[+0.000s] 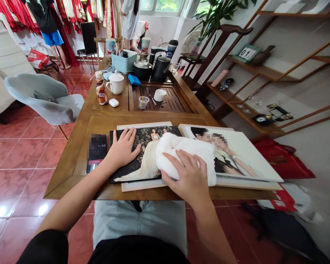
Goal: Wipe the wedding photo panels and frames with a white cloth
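A photo album (pixel 143 139) lies open in front of me, its left side a dark picture with a long cream gown. My left hand (pixel 123 148) rests flat on that side near the outer edge, fingers stretched. On the right side is a large print of two people (pixel 236 150) on a pale background. My right hand (pixel 188 174) grips a fluffy white cloth (pixel 167 148), its fingers curled over the fabric. The cloth lies bunched across the middle, covering parts of both pictures. Light wooden edges (pixel 143 185) show beneath the album.
Left of the album lies a phone (pixel 97 152). Farther back are a drink bottle (pixel 101 88), a white lidded mug (pixel 116 82), a tea tray (pixel 170 101), a small white cup (pixel 160 95) and a black kettle (pixel 161 68). A shelf (pixel 264 69) lines the right; a grey chair (pixel 48 97) stands left.
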Motion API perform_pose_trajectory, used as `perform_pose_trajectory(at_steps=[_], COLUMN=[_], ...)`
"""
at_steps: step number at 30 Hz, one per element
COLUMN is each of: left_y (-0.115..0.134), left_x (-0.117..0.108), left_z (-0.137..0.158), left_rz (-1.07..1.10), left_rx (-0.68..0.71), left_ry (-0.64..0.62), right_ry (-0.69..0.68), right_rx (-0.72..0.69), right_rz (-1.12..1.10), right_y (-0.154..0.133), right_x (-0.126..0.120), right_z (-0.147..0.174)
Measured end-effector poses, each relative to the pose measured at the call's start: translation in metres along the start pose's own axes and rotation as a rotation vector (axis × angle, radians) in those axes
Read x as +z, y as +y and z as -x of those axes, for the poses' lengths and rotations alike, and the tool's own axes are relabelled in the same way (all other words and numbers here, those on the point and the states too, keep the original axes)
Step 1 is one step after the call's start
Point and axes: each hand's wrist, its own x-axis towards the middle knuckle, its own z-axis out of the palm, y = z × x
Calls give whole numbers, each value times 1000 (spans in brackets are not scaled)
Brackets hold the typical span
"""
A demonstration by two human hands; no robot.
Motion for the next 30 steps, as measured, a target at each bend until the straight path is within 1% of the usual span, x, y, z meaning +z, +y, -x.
perform_pose_trajectory(at_steps=[5, 9, 12, 15, 19, 23, 26, 30], left_y=[-1, -1, -1, -1, -1, -1, -1, -1], left_x=[1, 0, 0, 0, 0, 0, 0, 0], left_z=[-1, 0, 0, 0, -1, -1, 0, 0], left_rz=[5, 2, -6, -10, -6, -2, 0, 10], left_rx=[-2, -1, 1, 5, 9, 0, -1, -3], left_ry=[-5, -10, -7, -3, -4, -7, -13, -19], right_ry=[-26, -29, -31, -12, 30, 39, 33, 9], right_rx=[-7, 25, 44, 41, 24, 9, 1, 2], right_rz=[20, 20, 6, 21, 48, 55, 55, 53], right_y=[6, 14, 17, 16, 10, 6, 6, 10], right_x=[6, 18, 24, 24, 16, 7, 4, 7], right_z=[-22, -43, -50, -44, -19, 2, 3, -13])
